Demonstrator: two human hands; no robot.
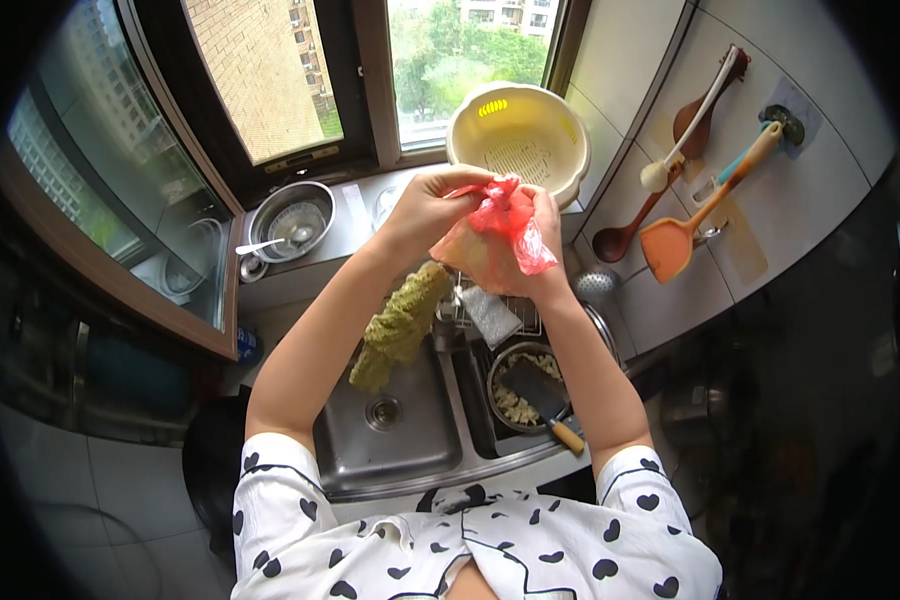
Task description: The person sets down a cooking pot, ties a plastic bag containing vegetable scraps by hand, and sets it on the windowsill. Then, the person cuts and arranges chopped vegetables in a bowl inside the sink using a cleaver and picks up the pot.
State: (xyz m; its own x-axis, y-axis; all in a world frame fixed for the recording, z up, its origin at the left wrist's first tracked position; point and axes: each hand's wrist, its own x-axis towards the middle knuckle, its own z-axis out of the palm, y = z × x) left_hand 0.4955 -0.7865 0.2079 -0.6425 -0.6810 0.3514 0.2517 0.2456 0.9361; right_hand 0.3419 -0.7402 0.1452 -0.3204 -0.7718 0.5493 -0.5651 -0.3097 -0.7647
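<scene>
Both hands are raised above the far side of the sink, holding a thin red plastic bag [492, 222] whose top is bunched or knotted. My left hand [432, 208] pinches the bag's top from the left, fingers closed. On the other side, my right hand [542, 225] is closed on the bag too, its fingers partly behind the red plastic. The lower part of the bag looks pale and see-through, and I cannot make out what is in it. Just below my left hand, a green cloth [402, 325] hangs over the faucet area.
Under my arms is a steel sink [340, 445]. A cleaver [538, 392] lies across a pot [497, 408] of chopped pale food. A cream basket [518, 130] stands by the window, a metal bowl [292, 222] on the sill. An orange spatula [667, 247] hangs on the right wall.
</scene>
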